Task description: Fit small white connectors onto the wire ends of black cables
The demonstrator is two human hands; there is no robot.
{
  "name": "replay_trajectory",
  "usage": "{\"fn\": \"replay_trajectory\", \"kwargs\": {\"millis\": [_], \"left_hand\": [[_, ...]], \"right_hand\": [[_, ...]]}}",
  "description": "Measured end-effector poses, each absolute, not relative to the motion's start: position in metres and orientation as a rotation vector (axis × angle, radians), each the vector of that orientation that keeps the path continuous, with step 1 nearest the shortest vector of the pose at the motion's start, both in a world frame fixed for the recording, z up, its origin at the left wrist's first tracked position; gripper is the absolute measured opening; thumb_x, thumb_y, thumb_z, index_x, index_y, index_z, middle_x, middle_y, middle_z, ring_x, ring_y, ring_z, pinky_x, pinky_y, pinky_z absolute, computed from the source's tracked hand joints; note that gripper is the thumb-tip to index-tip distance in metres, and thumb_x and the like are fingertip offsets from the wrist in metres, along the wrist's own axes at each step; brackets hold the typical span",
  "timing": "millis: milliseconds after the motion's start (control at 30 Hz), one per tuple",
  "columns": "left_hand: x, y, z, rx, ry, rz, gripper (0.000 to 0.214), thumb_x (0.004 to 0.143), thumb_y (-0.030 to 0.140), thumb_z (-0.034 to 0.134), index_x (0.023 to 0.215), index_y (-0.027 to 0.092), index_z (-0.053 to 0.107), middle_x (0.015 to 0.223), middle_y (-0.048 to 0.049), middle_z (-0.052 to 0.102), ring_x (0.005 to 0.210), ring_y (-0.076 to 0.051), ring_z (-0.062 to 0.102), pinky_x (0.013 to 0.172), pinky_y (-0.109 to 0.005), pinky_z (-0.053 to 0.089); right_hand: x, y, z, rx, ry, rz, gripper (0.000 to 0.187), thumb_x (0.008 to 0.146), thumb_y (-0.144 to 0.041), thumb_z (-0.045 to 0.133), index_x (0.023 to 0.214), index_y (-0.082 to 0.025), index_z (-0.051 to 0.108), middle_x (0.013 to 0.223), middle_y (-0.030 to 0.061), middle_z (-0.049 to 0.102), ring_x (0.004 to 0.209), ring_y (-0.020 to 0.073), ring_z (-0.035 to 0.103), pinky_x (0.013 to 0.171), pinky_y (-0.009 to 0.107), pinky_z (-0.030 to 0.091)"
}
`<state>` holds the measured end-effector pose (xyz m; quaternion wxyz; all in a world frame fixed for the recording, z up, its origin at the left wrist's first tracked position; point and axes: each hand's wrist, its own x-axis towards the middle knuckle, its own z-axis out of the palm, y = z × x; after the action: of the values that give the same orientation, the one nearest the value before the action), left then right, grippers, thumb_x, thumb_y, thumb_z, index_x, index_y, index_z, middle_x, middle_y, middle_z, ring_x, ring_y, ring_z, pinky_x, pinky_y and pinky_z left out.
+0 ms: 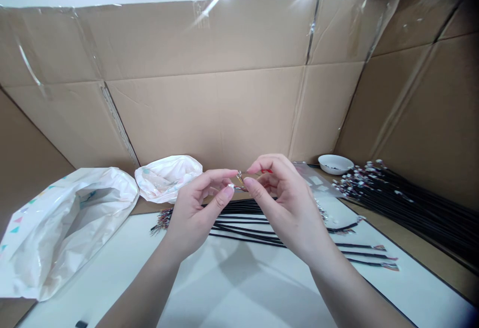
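In the middle of the view my left hand pinches a small white connector between thumb and fingers. Facing it, my right hand is closed on several thin coloured wires that run between the two hands. A bit of red shows behind the right fingers; what it belongs to is hidden. Both hands are raised above a row of black cables lying crosswise on the white work surface. Coloured bare wire ends fan out at the cables' left side.
Two white plastic bags stand at left. Back right are a white bowl with small dark pieces, a clear plastic bag, and a thick bundle of black cables with white connectors. Cardboard walls enclose the back and sides.
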<state>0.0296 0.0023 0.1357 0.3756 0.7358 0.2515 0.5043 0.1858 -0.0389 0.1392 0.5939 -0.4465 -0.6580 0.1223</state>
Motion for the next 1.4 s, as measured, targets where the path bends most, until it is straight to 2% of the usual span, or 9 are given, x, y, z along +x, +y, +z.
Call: {"fn": "replay_trajectory", "kwargs": {"millis": [133,400,567,767,933,1167,1400], "left_hand": [[0.030,0.001,0.136,1.908,0.663,1.306,0.019,0.085,0.029,0.061,0.102,0.024,0.068,0.093,-0.0028,0.066,0.081,-0.014,0.059,0.072,-0.021,0.049],[0.029,0.001,0.136,1.900,0.601,1.278,0.016,0.087,0.025,0.059,0.099,0.027,0.067,0.094,0.0017,0.066,0.086,-0.010,0.060,0.078,-0.016,0.048],[0.030,0.001,0.135,1.920,0.598,1.288,0.015,0.086,0.024,0.059,0.099,0.028,0.067,0.093,0.0024,0.066,0.087,-0.009,0.059,0.079,-0.015,0.048],[0.029,0.003,0.136,1.809,0.613,1.277,0.012,0.084,0.026,0.063,0.095,0.025,0.068,0.087,0.0019,0.066,0.079,-0.008,0.062,0.072,-0.015,0.050],[0.030,0.007,0.137,1.692,0.577,1.237,0.011,0.081,0.027,0.067,0.090,0.021,0.069,0.083,0.0016,0.067,0.076,-0.009,0.064,0.072,-0.017,0.053],[0.036,0.007,0.135,1.585,0.497,1.195,0.012,0.080,0.023,0.068,0.091,0.020,0.065,0.075,0.0040,0.067,0.071,-0.007,0.065,0.070,-0.016,0.055],[0.038,0.003,0.135,1.497,0.474,1.151,0.011,0.077,0.019,0.070,0.076,0.017,0.060,0.067,0.0051,0.066,0.064,-0.006,0.065,0.062,-0.013,0.052]], "right_hand": [[0.185,-0.040,0.139,-1.025,-1.551,0.189,0.006,0.088,-0.020,0.053,0.084,-0.020,0.058,0.097,0.0019,0.049,0.060,0.0055,0.052,0.054,0.022,0.045],[0.185,-0.041,0.141,-1.106,-1.574,0.182,0.011,0.086,-0.022,0.054,0.080,-0.019,0.063,0.100,0.0047,0.049,0.060,0.0061,0.047,0.051,0.022,0.042],[0.186,-0.040,0.143,-1.083,-1.598,0.281,0.017,0.089,-0.024,0.050,0.077,-0.019,0.059,0.095,0.0047,0.049,0.075,0.0112,0.051,0.055,0.022,0.041],[0.196,-0.042,0.146,-1.002,-1.639,0.554,0.019,0.090,-0.028,0.048,0.076,-0.020,0.058,0.099,0.0032,0.048,0.087,0.0137,0.050,0.070,0.025,0.041],[0.203,-0.046,0.150,-0.950,-1.731,0.763,0.023,0.090,-0.028,0.048,0.070,-0.018,0.054,0.103,0.0023,0.046,0.089,0.0133,0.049,0.073,0.025,0.039],[0.205,-0.047,0.152,-1.102,-1.818,0.684,0.024,0.090,-0.027,0.046,0.069,-0.018,0.055,0.110,-0.0006,0.050,0.099,0.0135,0.050,0.083,0.026,0.036],[0.204,-0.049,0.152,-1.249,-1.794,0.595,0.024,0.088,-0.029,0.048,0.070,-0.020,0.061,0.113,-0.0017,0.050,0.103,0.0141,0.050,0.086,0.027,0.035]]}}
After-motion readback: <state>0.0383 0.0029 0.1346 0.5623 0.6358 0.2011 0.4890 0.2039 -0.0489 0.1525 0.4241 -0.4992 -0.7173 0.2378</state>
